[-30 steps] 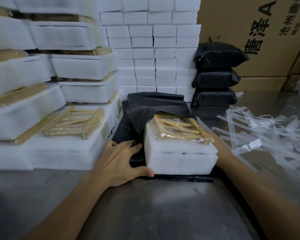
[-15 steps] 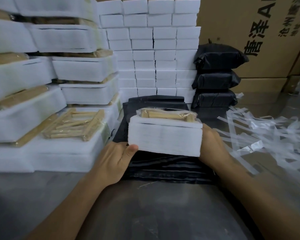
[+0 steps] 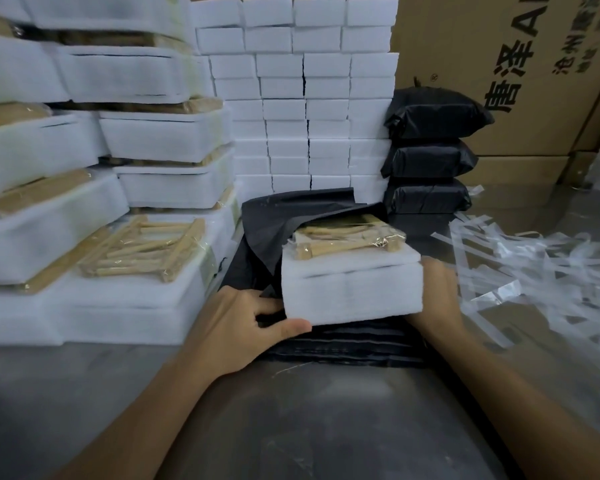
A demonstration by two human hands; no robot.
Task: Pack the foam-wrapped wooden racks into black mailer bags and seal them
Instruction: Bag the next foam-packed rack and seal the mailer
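Foam-wrapped rack [image 3: 352, 289]: white foam block with the shrink-wrapped wooden rack on top, far end just inside the mouth of a black mailer bag [image 3: 291, 220], near end out over the stack of flat bags [image 3: 343, 344].
Left hand [image 3: 243, 327]: thumb along the block's near-left bottom corner, fingers curled onto black film beside it — pinching the bag, as far as I can judge.
Right hand [image 3: 437, 292]: pressed against the block's right side, fingers hidden behind it; grip cannot be confirmed.
Bag mouth: upper flap draped loosely over the far end of the rack, rumpled — not held wide.
Risk 1: square foam corner catches the slack flap and pushes the film inward instead of sliding under it; cause, mouth not spread.
Risk 2: wooden rack sits loose on the foam; a tilt or a snag on the flap could drag it off the block.
Risk 3: left pinch takes more than one layer from the stack, so the bag below moves too.
Risk 4: loose clear strips [image 3: 520, 271] lie just right of the hand and could be swept in.
Sealed bags [image 3: 430, 150]: three stacked behind, well apart from the work.
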